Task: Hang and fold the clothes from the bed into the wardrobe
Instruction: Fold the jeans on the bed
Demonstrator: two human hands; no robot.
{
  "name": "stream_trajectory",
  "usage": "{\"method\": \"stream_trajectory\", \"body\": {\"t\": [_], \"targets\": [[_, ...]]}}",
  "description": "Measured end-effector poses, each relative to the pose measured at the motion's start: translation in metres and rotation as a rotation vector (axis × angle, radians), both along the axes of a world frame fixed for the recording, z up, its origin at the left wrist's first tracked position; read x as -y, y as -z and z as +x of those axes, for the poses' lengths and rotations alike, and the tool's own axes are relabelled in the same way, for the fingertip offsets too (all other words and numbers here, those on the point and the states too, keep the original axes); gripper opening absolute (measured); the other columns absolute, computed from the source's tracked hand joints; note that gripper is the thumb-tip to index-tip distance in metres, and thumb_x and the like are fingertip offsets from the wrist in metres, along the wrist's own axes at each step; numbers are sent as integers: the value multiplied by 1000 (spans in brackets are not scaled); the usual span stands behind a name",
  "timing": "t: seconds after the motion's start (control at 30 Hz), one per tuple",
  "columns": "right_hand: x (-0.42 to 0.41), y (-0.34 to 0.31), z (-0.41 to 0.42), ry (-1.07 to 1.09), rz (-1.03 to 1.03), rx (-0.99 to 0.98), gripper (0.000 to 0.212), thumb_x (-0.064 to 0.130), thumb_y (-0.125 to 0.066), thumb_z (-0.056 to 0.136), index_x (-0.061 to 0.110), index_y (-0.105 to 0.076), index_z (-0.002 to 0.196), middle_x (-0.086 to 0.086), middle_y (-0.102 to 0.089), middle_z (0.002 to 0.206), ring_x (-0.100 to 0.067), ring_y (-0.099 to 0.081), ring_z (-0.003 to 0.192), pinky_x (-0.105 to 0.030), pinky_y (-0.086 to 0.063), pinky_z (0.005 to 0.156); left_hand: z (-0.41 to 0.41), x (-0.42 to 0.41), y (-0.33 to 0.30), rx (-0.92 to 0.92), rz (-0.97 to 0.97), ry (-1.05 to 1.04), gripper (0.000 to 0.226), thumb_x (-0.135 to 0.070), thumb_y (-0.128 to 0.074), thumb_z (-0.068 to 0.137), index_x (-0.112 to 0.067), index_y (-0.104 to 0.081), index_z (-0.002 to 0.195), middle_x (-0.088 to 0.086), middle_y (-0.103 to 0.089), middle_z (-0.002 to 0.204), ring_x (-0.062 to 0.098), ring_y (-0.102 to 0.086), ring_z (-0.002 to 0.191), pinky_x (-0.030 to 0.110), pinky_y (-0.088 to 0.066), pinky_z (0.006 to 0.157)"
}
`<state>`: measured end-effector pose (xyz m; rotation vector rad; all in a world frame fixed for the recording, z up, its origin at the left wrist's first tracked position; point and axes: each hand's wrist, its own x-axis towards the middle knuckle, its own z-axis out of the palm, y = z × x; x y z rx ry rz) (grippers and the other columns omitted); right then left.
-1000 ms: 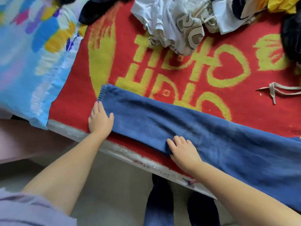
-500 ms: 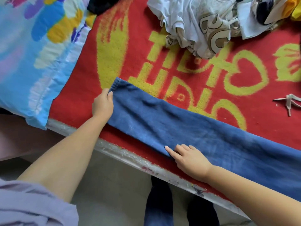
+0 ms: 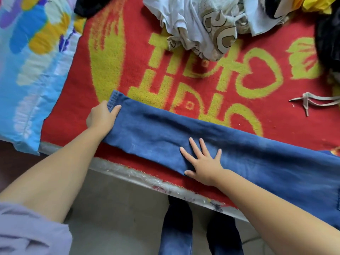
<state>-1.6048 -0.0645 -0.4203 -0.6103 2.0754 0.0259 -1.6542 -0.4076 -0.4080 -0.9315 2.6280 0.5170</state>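
Here the blue jeans are laid flat along the bed's near edge on the red blanket — their hem pinched by the left hand, their leg pressed under the right hand, fingers spread straight.

Under the flat right hand the blue trousers are showing matt, brushed denim cloth; beside the left hand's pinch the hem is looking stitched and ribbed, and beyond it the red blanket is lying coarse, woolly and nubbed
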Motion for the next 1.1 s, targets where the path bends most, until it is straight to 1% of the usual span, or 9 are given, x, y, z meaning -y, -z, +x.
{"method": "stream_trajectory", "body": {"t": [0.13,0.23,0.33,0.47,0.6,0.7,0.83,0.97,1.1], "targets": [[9,-44,-35,471,-224,342,65,63,-45,90,44,-22,148,12,-2,160,-19,3,149,-53,-17,113,-25,-42,-58,-47,286,149,21,-21,-58,90,-7,-55,105,20,-64,100,33,-61,95,36,-40,72],[8,-90,-51,1203,-631,714,73,71,-51,74,41,-38,139,10,-48,138,-18,-47,128,-41,-50,90,-18,-120,-110,-83,596,402,40,-11,-59,87,-13,-51,125,-6,-64,90,-6,-59,74,17,-45,72],[-14,-114,-54,1460,-873,598,44,57,-58,81,24,-60,111,0,-71,99,-17,-69,89,-34,-56,66,6,-213,-125,-81,804,616,46,-8,-58,85,-10,-48,130,-5,-60,105,6,-60,96,23,-46,87],[-88,-94,-41,1395,-584,-322,7,16,-50,95,19,-55,92,1,-60,83,-18,-57,83,-26,-35,69,44,-290,-103,144,959,823,59,-22,-59,91,-12,-35,144,7,-46,125,19,-56,106,28,-40,97],[-143,-45,-16,1477,-358,-285,9,21,-52,95,15,-54,101,-2,-59,95,-25,-56,98,-25,-32,71,65,-288,-54,339,556,936,60,-43,-48,95,-20,-29,148,7,-46,131,26,-49,119,36,-39,97],[-147,-22,-11,1509,-323,-188,25,27,-51,97,12,-50,117,-6,-57,109,-21,-50,98,-24,-31,77,73,-272,-33,409,624,809,52,-33,-49,97,-18,-36,145,3,-50,120,19,-55,105,23,-38,89],[-144,-25,-17,1484,-257,-307,40,32,-51,97,8,-42,126,-13,-53,122,-32,-49,115,-35,-38,81,64,-268,-37,-6,762,580,34,-19,-46,97,-11,-58,128,-1,-63,104,12,-60,93,28,-45,90],[-127,-39,-8,852,-185,-835,64,30,-56,93,8,-31,148,-18,-30,152,-36,-24,143,-55,-21,112,41,-276,-32,-452,79,867,55,-37,-40,90,-15,-47,140,10,-45,145,28,-39,137,57,-26,110],[-133,0,17,472,-41,-555,66,46,-38,98,28,-3,151,-2,13,158,-27,19,144,-67,2,109,42,-273,11,-197,-123,935,63,-46,-48,92,-20,-32,148,9,-19,157,29,-11,144,69,-15,107]]}}
